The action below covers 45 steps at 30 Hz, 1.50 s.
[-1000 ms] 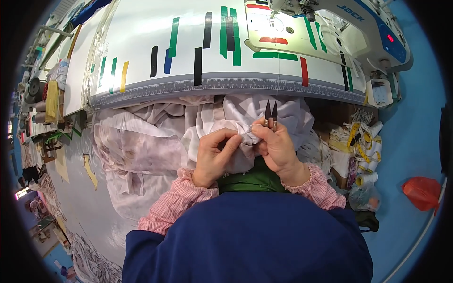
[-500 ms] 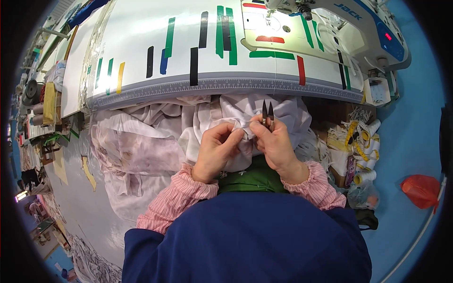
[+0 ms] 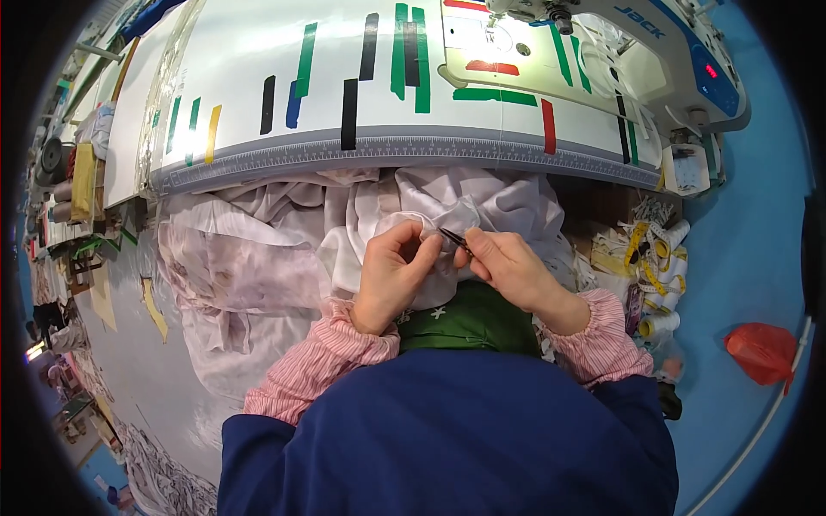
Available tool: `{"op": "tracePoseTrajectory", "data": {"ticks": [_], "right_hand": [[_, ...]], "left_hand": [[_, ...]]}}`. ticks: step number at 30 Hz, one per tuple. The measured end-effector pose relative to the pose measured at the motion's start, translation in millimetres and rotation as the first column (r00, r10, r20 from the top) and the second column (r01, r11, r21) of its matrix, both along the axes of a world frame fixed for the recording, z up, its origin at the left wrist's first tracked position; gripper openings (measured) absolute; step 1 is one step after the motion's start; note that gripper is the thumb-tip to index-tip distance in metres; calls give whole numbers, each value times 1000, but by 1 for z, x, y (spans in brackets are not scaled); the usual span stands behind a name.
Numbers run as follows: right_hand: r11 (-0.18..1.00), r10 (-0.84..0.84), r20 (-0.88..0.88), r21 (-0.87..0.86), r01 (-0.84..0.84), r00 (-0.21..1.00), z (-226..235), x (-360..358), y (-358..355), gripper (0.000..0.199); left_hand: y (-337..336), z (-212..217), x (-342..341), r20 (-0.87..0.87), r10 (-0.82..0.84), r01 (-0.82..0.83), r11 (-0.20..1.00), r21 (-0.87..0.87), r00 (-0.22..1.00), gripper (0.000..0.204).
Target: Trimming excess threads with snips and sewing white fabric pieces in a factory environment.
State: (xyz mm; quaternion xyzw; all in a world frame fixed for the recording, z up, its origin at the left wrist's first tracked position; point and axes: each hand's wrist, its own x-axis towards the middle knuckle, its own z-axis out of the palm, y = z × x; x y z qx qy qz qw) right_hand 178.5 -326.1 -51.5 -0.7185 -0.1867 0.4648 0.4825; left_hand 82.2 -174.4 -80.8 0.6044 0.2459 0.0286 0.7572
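Note:
Pale pinkish-grey fabric (image 3: 249, 258) lies bunched over my lap and against the table's front edge. With thumb and fingers pinched together, my left hand (image 3: 392, 271) grips a fold of it. My right hand (image 3: 516, 267) is closed around small dark thread snips (image 3: 454, 238). Their blades point left, and the tips meet the cloth beside my left fingertips. Whether the tips touch a thread there is too small to tell. Green cloth (image 3: 469, 322) with white marks shows below my hands.
Ahead stands a white table (image 3: 232, 69) with a ruler strip (image 3: 413, 148) along its front and coloured tape pieces. A sewing machine (image 3: 671, 52) occupies the far right. Thread spools (image 3: 671, 267) and a yellow tape measure (image 3: 635, 242) sit at right; a red bag (image 3: 761, 353) lies beyond.
The snips have swung from pointing up, away from the cloth, to pointing left at the pinched fold. My right hand has let go of the fabric and turned; my left hand keeps its grip.

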Motion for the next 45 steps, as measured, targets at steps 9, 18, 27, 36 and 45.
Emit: {"op": "tracePoseTrajectory", "data": {"ticks": [9,18,27,36,45], "right_hand": [[999,33,11,-16,-33,999,-2,5,5,53],[999,23,71,21,-25,997,-3,4,7,52],[999,34,117,25,-38,993,-3,7,7,51],[997,32,322,51,-51,946,-11,8,15,40],[908,-338,689,419,29,641,7,11,29,30]], "left_hand": [[2,-6,-2,23,-3,2,1000,26,1000,20],[1,-2,-1,24,41,-43,997,71,999,18],[0,-8,-2,60,30,-38,991,132,998,17],[-2,-9,-4,62,8,-18,987,163,998,17],[7,-7,-7,151,-90,22,915,403,984,10]]}}
